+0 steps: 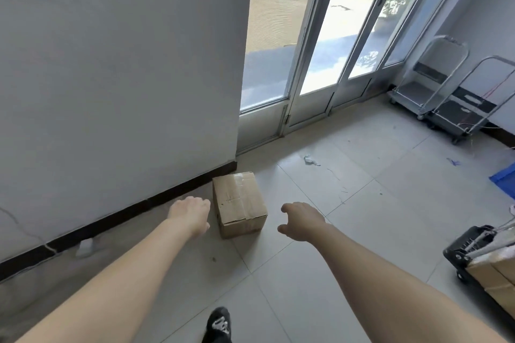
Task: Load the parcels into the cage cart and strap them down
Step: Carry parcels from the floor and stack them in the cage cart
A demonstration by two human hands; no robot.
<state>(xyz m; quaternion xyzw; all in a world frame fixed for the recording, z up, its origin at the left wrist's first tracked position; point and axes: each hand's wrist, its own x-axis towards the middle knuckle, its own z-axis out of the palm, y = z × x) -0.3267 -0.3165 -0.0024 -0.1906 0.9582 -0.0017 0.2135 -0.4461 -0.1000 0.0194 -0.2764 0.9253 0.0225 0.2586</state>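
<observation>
A small brown cardboard parcel [239,203] stands on the tiled floor next to the wall's dark skirting. My left hand [191,214] is stretched out just left of the parcel, fingers apart, not touching it. My right hand [301,220] hovers to the parcel's right, fingers curled and spread, holding nothing. At the right edge a black wheeled cart [471,250] carries cardboard boxes [496,276] with a strap or cord lying over them.
Two folding metal platform trolleys [434,97] stand at the far right by the glass doors [320,69]. A blue bin [505,178] pokes in at the right edge. Scraps of litter [310,160] lie on the tiles. My black shoe [218,324] is below.
</observation>
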